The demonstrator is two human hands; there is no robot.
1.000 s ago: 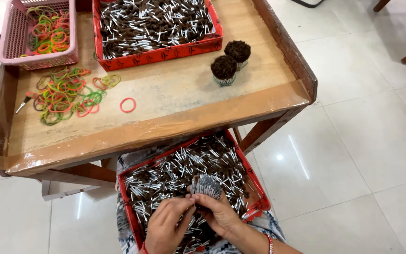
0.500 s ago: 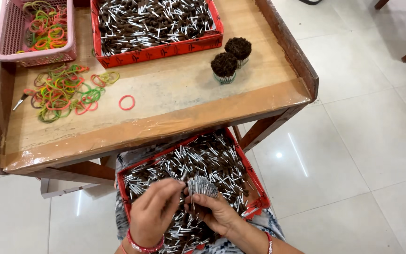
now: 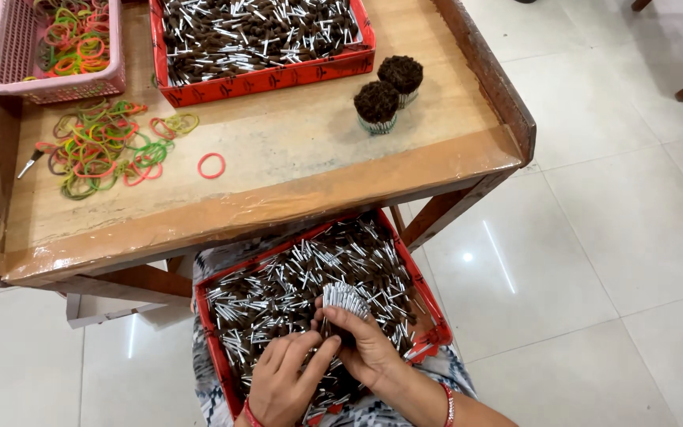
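1. Right hand is wrapped around a bundle of thin sticks, fingers closed about it, silver ends fanned upward.
2. Left hand sits just beside it, fingers narrow and reaching in to touch the bundle's lower part; whether they pinch anything, I cannot tell.
3. Both hands hover over the lap tray, a red tray full of loose brown-and-silver sticks, resting on the person's lap below the near edge of the table.
4. A red bangle shows on each wrist.
5. Up on the table, a second red tray of the same sticks sits at the far edge, near the middle.
6. Two finished bundles stand upright, brown heads up, touching each other, just right of that tray and close to the table's right edge.
7. A pink basket with coloured rubber bands sits at the far left corner.
8. In front of it, a loose heap of bands in green, pink and orange spreads over the left part of the table.
9. One red band lies alone, a little right of the heap, toward the middle.
10. A small dark tool lies at the heap's left side, near the left edge.
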